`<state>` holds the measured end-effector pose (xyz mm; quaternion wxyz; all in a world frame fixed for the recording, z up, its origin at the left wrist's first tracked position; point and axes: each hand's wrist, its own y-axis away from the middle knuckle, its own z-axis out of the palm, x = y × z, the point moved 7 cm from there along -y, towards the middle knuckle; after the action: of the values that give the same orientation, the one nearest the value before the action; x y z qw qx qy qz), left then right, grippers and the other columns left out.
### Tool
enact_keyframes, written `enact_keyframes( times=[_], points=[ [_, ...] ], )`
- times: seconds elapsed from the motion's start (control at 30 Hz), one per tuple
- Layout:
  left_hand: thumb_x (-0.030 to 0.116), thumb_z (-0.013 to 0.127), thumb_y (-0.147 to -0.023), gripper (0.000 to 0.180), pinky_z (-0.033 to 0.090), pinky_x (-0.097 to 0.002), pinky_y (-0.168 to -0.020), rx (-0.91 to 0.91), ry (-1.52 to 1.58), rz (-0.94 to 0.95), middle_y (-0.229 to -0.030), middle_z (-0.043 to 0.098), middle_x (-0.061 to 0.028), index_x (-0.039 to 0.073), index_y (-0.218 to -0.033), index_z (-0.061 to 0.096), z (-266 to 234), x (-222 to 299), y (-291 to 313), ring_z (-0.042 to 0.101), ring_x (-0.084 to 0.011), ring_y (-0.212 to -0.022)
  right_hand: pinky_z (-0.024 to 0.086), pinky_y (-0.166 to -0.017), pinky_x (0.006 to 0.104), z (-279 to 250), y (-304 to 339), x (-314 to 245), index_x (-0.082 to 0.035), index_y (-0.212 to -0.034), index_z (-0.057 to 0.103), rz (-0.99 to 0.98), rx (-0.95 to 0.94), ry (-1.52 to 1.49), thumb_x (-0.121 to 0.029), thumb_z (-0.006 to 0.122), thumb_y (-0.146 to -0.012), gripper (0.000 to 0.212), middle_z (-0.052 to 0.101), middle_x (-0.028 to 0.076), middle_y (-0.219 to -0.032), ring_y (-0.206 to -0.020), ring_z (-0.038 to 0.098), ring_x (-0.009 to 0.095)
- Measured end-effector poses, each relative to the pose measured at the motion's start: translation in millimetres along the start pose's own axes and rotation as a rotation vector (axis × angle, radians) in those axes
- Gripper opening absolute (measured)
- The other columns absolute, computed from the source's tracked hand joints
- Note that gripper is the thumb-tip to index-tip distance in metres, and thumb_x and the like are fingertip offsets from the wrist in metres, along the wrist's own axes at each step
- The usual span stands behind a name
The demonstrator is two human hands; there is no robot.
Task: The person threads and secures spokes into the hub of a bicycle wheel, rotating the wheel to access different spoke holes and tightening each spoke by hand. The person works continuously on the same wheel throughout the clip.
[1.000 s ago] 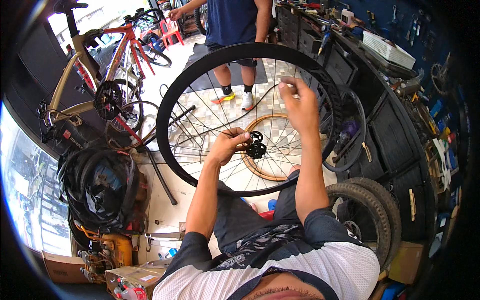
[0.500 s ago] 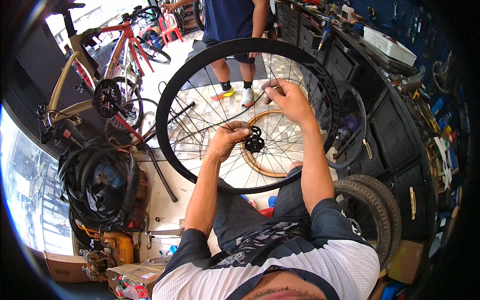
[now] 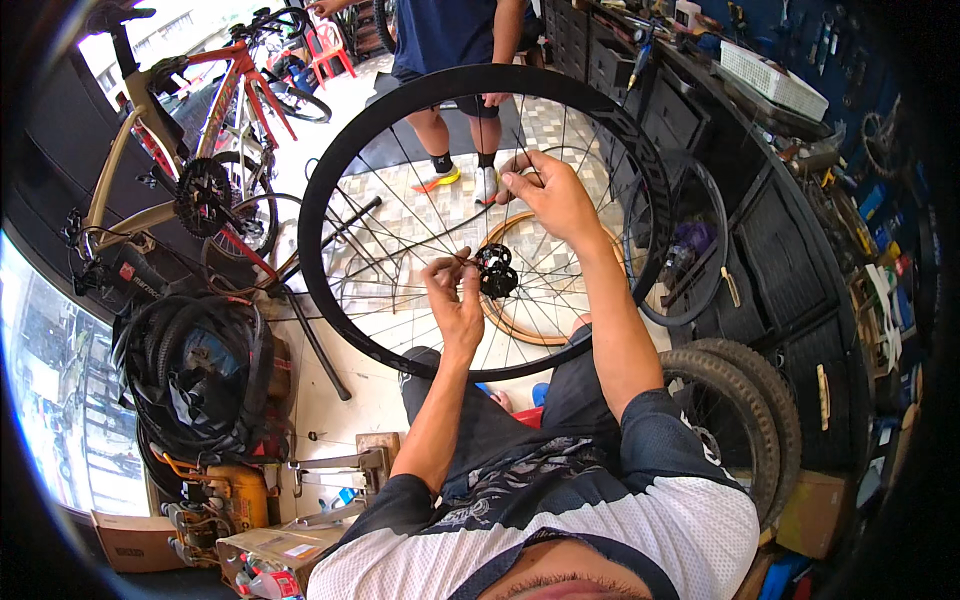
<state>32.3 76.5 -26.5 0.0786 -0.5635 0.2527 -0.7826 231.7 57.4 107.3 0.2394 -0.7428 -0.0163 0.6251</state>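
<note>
Black wheel [image 3: 480, 82] sits up front, its hub [image 3: 497, 281] just right of the loosely curled left hand [image 3: 456, 302], the nearer one, right hand [image 3: 547, 197] bunched farther out, can't tell if either's pinching anything.

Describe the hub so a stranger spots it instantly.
Find the large black-rimmed wheel. At its centre, just right of the person's left hand, sits the hub. Unlike the plain tan ring behind, it is compact, black and has two rounded ends.
</note>
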Motion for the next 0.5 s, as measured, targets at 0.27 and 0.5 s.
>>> enact_keyframes(
  times=[0.27,0.5],
  points=[
    [0.012,0.089,-0.081,0.029,0.049,-0.0376,-0.097,-0.150,-0.510,0.148,-0.117,0.058,-0.0144,0.005,-0.102,0.071,15,28,-1,0.058,-0.0283,-0.113,0.054,-0.074,0.0265,0,1,1,0.002,-0.110,0.064,-0.011,0.002,-0.050,-0.012,0.066,-0.103,0.016,0.078,0.011,-0.088,-0.080,0.072,0.012],
    [0.012,0.089,-0.080,0.024,0.049,-0.0373,-0.093,-0.109,-0.409,0.016,-0.112,0.061,-0.0124,0.004,-0.091,0.070,14,25,-3,0.059,-0.0251,-0.108,0.055,-0.074,0.0257,-4,3,0,0.002,-0.111,0.064,0.021,-0.021,-0.029,-0.012,0.067,-0.102,0.016,0.078,0.010,-0.089,-0.085,0.074,0.012]
  ],
)
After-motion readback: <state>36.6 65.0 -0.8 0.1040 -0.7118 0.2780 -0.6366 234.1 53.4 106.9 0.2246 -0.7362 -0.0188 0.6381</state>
